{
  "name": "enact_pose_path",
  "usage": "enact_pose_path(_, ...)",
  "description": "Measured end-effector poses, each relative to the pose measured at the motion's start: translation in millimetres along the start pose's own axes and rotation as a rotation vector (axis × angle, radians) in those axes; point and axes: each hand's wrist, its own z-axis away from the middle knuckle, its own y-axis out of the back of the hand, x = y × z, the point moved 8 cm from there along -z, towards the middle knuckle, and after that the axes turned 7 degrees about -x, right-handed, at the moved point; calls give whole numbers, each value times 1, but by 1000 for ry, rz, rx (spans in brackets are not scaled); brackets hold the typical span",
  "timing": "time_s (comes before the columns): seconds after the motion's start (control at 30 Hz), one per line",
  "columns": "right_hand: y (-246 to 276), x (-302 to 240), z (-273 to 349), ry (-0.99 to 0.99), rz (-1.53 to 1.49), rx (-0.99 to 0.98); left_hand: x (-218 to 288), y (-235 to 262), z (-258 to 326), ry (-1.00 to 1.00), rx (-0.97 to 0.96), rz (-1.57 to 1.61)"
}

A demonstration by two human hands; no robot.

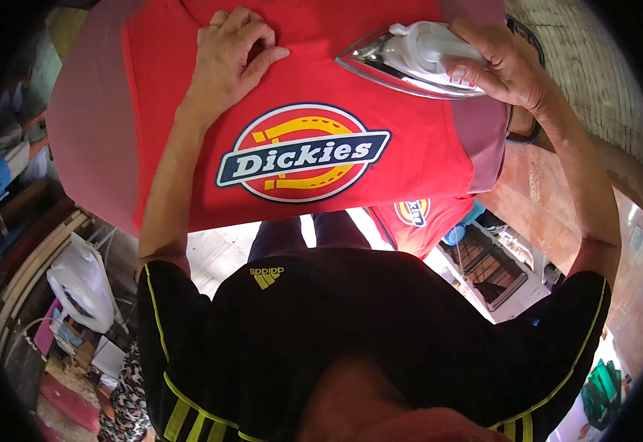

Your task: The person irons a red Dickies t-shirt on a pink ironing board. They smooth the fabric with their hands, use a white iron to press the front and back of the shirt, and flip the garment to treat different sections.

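A red T-shirt with a large round printed emblem is spread over a maroon padded ironing board. On the far right part of the shirt rests a white clothes iron with a shiny metal base, its tip pointing left. My right hand is wrapped round the back of the iron. My left hand lies on the shirt left of the iron, fingers bent and thumb apart from them, holding nothing that shows. Beyond my fingers the top of the shirt runs out of the picture.
Below the board's near edge hangs another red garment with a similar emblem. At left are a white plastic bag and cluttered boards. A white-framed appliance or crate stands at lower right, and a green bag lies further down.
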Motion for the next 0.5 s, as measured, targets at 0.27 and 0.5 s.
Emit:
enact_pose_path(0.27, -7, -3, -7, -43, -67, -21, 10, 10, 0, -26, 125, 65)
enact_pose_path(0.5, -14, -35, -25, -8, 4, 63, 12, 14, -2, -26, 120, 128)
